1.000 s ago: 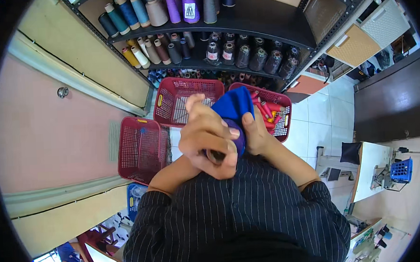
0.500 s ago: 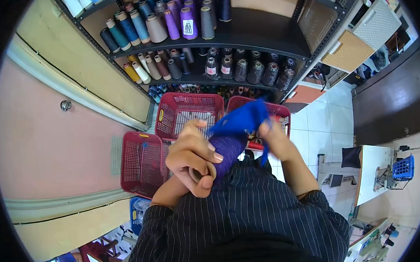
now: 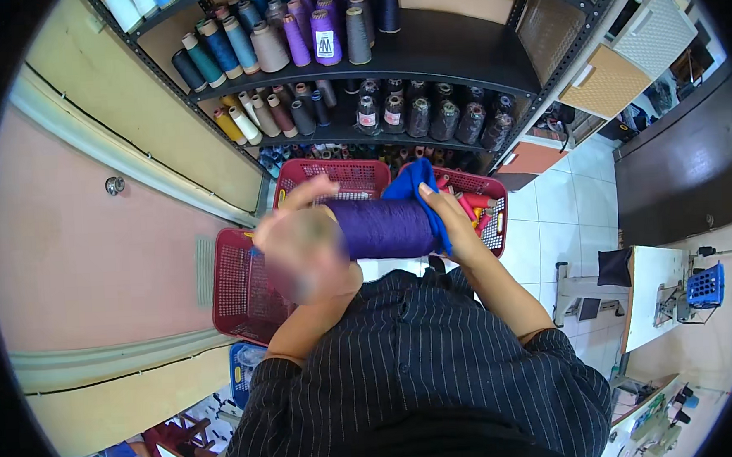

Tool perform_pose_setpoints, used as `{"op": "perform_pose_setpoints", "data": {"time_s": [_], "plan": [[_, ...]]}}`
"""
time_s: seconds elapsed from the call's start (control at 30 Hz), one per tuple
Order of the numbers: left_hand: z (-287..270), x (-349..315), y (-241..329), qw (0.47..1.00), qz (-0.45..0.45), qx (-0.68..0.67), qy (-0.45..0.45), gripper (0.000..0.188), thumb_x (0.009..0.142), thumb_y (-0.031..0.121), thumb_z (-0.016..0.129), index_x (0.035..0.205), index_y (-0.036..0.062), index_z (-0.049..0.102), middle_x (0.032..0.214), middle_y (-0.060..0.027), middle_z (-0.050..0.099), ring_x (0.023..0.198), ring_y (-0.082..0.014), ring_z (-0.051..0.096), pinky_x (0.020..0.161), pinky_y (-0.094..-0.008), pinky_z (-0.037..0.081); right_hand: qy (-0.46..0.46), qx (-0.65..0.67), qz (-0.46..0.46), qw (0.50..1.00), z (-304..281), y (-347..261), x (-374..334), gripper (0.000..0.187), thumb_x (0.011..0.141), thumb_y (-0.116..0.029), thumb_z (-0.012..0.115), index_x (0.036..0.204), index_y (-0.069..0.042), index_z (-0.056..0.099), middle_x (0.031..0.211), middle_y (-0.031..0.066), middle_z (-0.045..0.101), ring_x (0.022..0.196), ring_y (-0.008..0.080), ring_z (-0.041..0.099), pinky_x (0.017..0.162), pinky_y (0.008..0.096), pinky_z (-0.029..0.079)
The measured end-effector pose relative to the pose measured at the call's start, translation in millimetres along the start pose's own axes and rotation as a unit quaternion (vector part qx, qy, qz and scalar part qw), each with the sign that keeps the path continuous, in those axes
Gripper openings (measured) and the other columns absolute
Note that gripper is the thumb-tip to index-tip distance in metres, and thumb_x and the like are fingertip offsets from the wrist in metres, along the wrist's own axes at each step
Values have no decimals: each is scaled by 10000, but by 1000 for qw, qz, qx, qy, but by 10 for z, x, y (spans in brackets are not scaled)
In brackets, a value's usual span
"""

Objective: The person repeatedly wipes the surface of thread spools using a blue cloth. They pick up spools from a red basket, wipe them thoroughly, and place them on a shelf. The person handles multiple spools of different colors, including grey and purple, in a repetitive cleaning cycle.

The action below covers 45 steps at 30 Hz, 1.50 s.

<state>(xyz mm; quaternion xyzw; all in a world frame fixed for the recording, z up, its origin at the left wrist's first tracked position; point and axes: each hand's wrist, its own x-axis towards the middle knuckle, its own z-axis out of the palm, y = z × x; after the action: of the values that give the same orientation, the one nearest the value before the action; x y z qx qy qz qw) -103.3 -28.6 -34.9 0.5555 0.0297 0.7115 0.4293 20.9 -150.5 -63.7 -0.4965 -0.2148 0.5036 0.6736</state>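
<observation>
A large cone of purple thread [image 3: 387, 228] lies level in front of my chest. Its right end is covered by a bright blue cloth [image 3: 413, 185], and my right hand [image 3: 450, 217] clasps that cloth against the cone. At the cone's left end is my left hand [image 3: 301, 244], with one finger stretched upward. The rest of that hand is blurred, so its grip on the cone does not show clearly.
Red plastic baskets [image 3: 240, 276] stand on the floor below; the right one holds red thread spools [image 3: 476, 202]. Ahead, a black shelf [image 3: 448, 54] carries several thread cones. A white sewing table [image 3: 647, 296] stands at the right, a pink door [image 3: 95, 267] at the left.
The purple cone has swung from a slant to level. My right hand has brought the blue cloth onto its right end. My left hand has shifted slightly left, its grip now blurred.
</observation>
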Motion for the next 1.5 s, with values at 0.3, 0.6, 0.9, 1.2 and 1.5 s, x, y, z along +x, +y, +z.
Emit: {"op": "perform_pose_setpoints", "data": {"time_s": [0.3, 0.6, 0.9, 1.2, 1.5], "plan": [[101, 12, 28, 956, -261, -118, 54, 456, 968, 483, 269, 1138, 78, 390, 909, -174, 558, 806, -267, 587, 741, -374, 514, 75, -396, -475, 782, 446, -286, -327, 421, 871, -104, 508, 1277, 6, 526, 1320, 170, 532, 1283, 316, 461, 1079, 439, 332], [76, 377, -55, 920, -314, -94, 214, 425, 988, 473, 254, 1122, 106, 421, 926, -145, 575, 834, -268, 598, 785, -396, 530, 59, -695, -519, 495, -290, 822, 73, 491, 817, -143, 589, 1295, -256, 584, 1369, -20, 519, 1383, 250, 329, 1129, 467, 259], [-159, 285, -100, 959, -234, -160, 23, 482, 913, 478, 267, 1039, 48, 445, 779, -157, 571, 720, -254, 581, 702, -362, 508, 323, -204, -240, 893, -486, 351, 148, 396, 1008, -316, 422, 1063, 37, 590, 885, 123, 641, 825, 255, 589, 799, 321, 448], [-74, 91, 266, 958, -240, -149, -47, 454, 865, 504, 340, 1052, 90, 343, 760, -174, 546, 770, -257, 526, 828, -404, 432, -38, -148, -48, 987, 67, 416, -88, 468, 984, -327, 350, 1035, 57, 611, 862, 96, 640, 824, 127, 571, 797, 316, 446], [-205, 120, 346, 948, -158, -152, -230, 556, 863, 622, 497, 1081, 123, 384, 822, -146, 675, 809, -220, 574, 952, -448, 299, -5, -217, -212, 953, 68, -59, -302, 404, 924, -328, 470, 1094, 14, 602, 1081, 138, 651, 999, 277, 630, 887, 381, 478]]}}
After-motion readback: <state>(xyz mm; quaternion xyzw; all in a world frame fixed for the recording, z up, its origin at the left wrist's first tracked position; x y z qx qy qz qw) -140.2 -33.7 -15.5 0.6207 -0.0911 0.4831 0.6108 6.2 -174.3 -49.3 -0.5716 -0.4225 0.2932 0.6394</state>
